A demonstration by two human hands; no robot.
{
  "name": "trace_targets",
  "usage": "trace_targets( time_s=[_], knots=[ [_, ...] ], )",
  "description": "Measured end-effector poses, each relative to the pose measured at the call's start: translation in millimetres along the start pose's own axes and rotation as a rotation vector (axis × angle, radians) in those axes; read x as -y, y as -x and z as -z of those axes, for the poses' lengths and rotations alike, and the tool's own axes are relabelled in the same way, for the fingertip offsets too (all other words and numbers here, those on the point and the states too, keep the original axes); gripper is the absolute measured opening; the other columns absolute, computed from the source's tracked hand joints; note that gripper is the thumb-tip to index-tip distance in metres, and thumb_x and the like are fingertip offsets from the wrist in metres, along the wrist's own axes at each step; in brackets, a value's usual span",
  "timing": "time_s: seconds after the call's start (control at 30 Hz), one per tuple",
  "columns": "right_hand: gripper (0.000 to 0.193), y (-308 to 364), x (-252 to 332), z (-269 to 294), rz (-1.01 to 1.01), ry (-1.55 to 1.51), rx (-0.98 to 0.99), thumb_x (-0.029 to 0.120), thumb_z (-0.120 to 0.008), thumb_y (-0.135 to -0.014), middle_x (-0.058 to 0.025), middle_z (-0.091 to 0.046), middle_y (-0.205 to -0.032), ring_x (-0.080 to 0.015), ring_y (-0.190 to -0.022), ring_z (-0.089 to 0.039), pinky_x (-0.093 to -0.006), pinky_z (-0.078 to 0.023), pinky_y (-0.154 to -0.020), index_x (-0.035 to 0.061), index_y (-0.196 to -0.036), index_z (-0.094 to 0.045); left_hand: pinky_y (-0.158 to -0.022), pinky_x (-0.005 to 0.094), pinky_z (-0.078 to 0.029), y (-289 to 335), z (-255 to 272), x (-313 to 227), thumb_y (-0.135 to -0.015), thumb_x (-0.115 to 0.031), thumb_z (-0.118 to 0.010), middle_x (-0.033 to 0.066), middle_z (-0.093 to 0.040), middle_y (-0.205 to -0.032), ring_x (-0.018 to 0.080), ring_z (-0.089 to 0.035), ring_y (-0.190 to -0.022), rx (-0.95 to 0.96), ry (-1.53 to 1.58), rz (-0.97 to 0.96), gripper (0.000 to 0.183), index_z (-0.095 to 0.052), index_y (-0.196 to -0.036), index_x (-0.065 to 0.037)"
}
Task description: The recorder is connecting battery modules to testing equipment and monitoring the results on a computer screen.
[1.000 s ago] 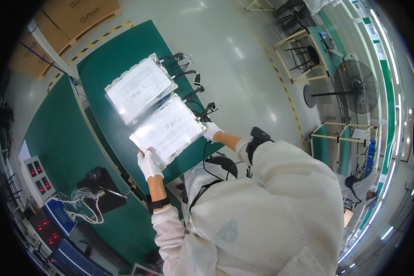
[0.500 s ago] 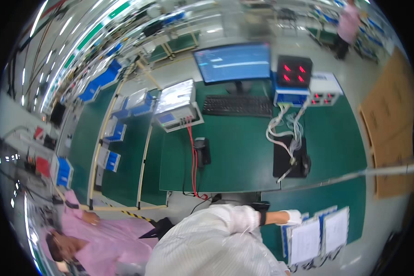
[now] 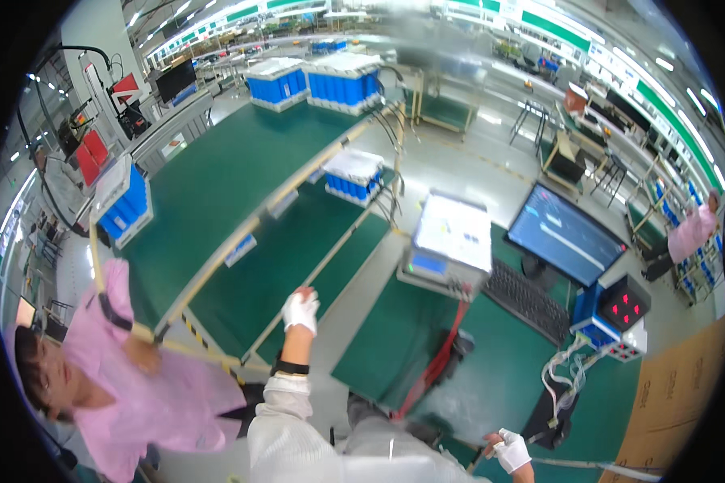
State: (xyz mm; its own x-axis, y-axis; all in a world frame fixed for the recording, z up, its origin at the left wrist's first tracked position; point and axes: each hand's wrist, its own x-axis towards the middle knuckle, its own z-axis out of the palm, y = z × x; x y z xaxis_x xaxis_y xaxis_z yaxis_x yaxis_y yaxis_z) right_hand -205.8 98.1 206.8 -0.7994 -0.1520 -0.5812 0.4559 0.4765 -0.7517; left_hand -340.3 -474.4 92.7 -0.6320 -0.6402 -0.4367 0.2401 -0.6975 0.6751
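My left hand point(image 3: 300, 311), in a white glove with bare fingertips, reaches forward beside the rail at the near edge of the green bench point(image 3: 258, 298). It holds nothing that I can see, its fingers loosely stretched. Farther off on that bench sits a blue-sided pack with a white top point(image 3: 353, 175). My right hand point(image 3: 511, 452), gloved the same way, hangs low by the near edge of the desk point(image 3: 379, 354), fingers apart and nothing visible in them. Close to it are a black mouse pad point(image 3: 552, 414) and white cables point(image 3: 554, 370).
A bench instrument point(image 3: 447, 241) with red leads point(image 3: 439, 362), a keyboard point(image 3: 532, 302), a monitor point(image 3: 568, 233) and a red-digit display box point(image 3: 623, 302) stand on the desk. More blue packs point(image 3: 344, 83) lie on the far bench. A person in pink point(image 3: 137, 378) stands at left.
My view has swung left, bringing the side benches forward. My gloved hand has left the papered packs at lower right, which are out of view. My left hand has come into sight, stretched forward.
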Motion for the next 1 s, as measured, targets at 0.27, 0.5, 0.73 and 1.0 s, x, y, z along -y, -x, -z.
trace_targets(
  time_s=[0.27,0.5,0.73,1.0],
  knots=[
    [0.029,-173,306,-206,0.982,0.426,0.266,0.003,-0.059,-0.083,-0.0148,-0.066,-0.106,-0.0321,-0.093,-0.064,-0.0363,-0.051,-0.08,0.0052,-0.111,-0.063,-0.049,0.031,-0.038,-342,124,-107,-0.087,-0.033,-0.056,0.002,-0.061,-0.073,0.0196,-0.056,-0.062,-0.535,0.204,-0.075,0.024,-0.063,-0.077,-0.012],
    [0.059,-259,478,-382,1.669,0.561,0.429,0.006,-0.063,-0.071,-0.0201,-0.043,-0.139,-0.0415,-0.131,-0.037,-0.0498,-0.044,-0.094,0.0022,-0.128,-0.045,-0.052,0.033,-0.04,-397,127,-138,-0.087,-0.033,-0.056,0.0042,-0.063,-0.074,0.0213,-0.058,-0.065,-0.428,0.058,-0.1,0.025,-0.064,-0.077,-0.012],
    [0.053,-285,498,-461,1.725,0.821,0.402,0.036,-0.049,-0.093,-0.0131,-0.038,-0.144,-0.0298,-0.134,-0.037,-0.0442,-0.03,-0.111,0.0046,-0.135,-0.042,-0.054,0.035,-0.043,-266,-28,-146,-0.086,-0.033,-0.057,0.0063,-0.064,-0.075,0.023,-0.06,-0.067,0.492,-0.546,0.08,0.025,-0.065,-0.078,-0.011],
    [0.054,-291,496,-459,1.645,0.84,0.477,0.04,-0.047,-0.094,-0.0102,-0.038,-0.145,-0.0275,-0.135,-0.034,-0.0431,-0.028,-0.111,0.0063,-0.136,-0.043,-0.056,0.0372,-0.047,-82,-181,-113,-0.085,-0.034,-0.057,0.0087,-0.066,-0.077,0.0249,-0.063,-0.07,2.319,-1.526,-0.599,0.026,-0.067,-0.078,-0.011]
  ],
)
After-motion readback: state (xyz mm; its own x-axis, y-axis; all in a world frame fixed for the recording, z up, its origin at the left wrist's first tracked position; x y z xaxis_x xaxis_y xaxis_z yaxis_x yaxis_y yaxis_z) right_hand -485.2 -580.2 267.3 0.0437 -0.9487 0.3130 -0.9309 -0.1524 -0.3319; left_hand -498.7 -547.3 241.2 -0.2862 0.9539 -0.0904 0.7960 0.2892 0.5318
